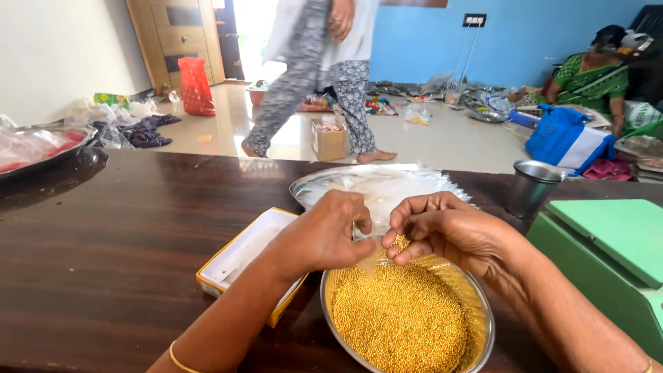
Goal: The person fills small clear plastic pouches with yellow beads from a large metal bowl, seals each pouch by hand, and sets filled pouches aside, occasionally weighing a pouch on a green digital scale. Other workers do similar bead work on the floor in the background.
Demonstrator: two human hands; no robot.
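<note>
Closest to the camera there's a round steel bowl point(481, 312) sitting on the dark wooden table point(110, 262), filled almost to the brim with tiny golden beads point(400, 318). Both hands hover right above its far edge. The left hand point(330, 231) has its fingers curled in tight, pinching the top of a small clear plastic pouch point(371, 250) that hangs down between the two hands, just over the beads. The right hand point(442, 228) is bunched up too, fingertips pressed together on a little clump of beads at the mouth of the pouch. There's a thin gold bangle point(181, 360) on the left wrist.

Just left of the bowl, partly under the left forearm, lies a shallow yellow-edged box point(238, 255) with a white inside. On the right edge of the table is a green weighing scale point(608, 249) with a flat top.

A bit further back is a steel tray point(307, 188) with a pile of clear plastic pouches point(394, 185) on it, and a small steel cup point(530, 188) stands to its right. Another tray with something red in plastic point(34, 146) sits at the far left.

Beyond the table, a person point(324, 69) in patterned clothes walks barefoot across the shiny floor, a red bag point(195, 86) stands by the wooden door, and another person in green point(590, 79) sits against the blue wall near a blue and white bag point(566, 138).
</note>
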